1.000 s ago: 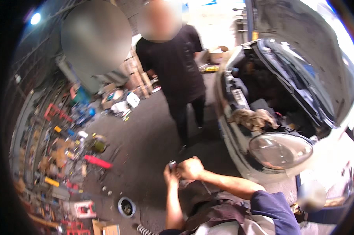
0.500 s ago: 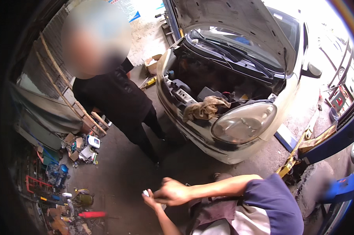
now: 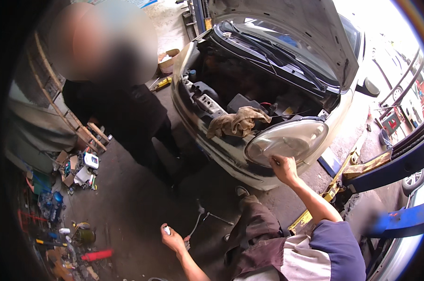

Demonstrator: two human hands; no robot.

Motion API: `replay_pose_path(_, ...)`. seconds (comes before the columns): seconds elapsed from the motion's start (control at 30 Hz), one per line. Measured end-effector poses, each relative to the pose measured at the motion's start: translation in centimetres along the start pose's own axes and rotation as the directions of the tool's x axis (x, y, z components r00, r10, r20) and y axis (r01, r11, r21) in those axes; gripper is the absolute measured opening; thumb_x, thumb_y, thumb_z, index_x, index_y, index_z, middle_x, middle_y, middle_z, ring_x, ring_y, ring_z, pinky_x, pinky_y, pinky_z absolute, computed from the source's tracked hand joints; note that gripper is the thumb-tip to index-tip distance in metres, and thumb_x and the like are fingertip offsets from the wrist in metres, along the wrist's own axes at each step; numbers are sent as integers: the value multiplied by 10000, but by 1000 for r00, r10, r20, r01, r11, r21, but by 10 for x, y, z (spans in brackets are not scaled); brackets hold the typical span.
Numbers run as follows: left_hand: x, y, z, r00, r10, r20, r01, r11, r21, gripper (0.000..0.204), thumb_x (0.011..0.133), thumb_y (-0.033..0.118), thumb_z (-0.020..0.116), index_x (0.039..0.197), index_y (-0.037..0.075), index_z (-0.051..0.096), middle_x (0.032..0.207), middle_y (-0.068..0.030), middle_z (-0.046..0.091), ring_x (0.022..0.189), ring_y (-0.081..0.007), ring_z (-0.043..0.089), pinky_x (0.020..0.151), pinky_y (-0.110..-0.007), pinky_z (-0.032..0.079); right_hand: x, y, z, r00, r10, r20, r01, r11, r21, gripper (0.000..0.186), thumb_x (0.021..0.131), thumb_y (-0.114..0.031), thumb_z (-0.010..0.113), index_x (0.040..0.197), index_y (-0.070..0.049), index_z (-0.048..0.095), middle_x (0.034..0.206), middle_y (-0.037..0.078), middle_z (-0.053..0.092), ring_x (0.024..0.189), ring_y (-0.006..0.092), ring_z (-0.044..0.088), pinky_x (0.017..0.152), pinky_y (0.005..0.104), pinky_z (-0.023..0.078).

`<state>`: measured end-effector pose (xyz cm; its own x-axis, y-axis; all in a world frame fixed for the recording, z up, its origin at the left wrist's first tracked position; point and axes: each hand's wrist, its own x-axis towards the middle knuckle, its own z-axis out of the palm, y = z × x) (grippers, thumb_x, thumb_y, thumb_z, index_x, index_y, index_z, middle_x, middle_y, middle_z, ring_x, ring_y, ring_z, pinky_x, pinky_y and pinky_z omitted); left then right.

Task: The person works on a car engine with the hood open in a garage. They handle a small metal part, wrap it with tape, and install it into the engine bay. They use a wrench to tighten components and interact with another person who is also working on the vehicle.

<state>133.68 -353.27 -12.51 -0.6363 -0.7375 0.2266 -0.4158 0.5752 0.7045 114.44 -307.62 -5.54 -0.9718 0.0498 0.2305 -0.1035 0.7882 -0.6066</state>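
My left hand [image 3: 173,241] is low at the bottom centre, closed around a small white object [image 3: 167,229]. My right hand [image 3: 284,168] is raised in front of the cloudy headlight [image 3: 298,138], its fingers curled; what they hold, if anything, is hard to make out. The pale car's bonnet [image 3: 280,16] is open over its engine bay, with a crumpled brown rag [image 3: 242,119] on the front edge above the headlight. Just right of my left hand, lower down, is a jointed tool with a hose [image 3: 202,210] near the floor.
A person in black [image 3: 123,117] stands left of the car. A wooden ladder [image 3: 50,93] leans behind them. Clutter [image 3: 80,173] and a red cylinder [image 3: 97,254] lie on the left floor. A blue lift arm [image 3: 399,220] and a yellow metal bar [image 3: 337,182] are at the right.
The view has swung right toward the car. My hands, earlier together at the bottom centre, have parted: the right moved up and right toward the headlight, the left stayed low.
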Motion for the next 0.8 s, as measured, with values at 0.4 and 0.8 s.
replay_pose_path(0.4, 100, 87, 66, 972, -100, 212, 61, 981, 183, 351, 952, 262, 662, 956, -88, 629, 809, -187, 656, 731, -227, 596, 695, -376, 489, 288, 162, -50, 836, -135, -532, -165, 862, -479, 278, 922, -200, 636, 1151, -81, 533, 947, 107, 669, 936, 310, 620, 881, 462, 400)
replay_pose_path(0.8, 184, 240, 90, 873, -205, 443, 303, 939, -163, 232, 996, 221, 599, 964, -9, 593, 479, 13, 382, 320, -76, 337, 298, -269, 291, 348, 241, -59, 862, -129, -491, -227, 767, -601, 359, 888, -175, 661, 1202, -68, 525, 1156, 118, 569, 1129, 305, 520, 971, 445, 373)
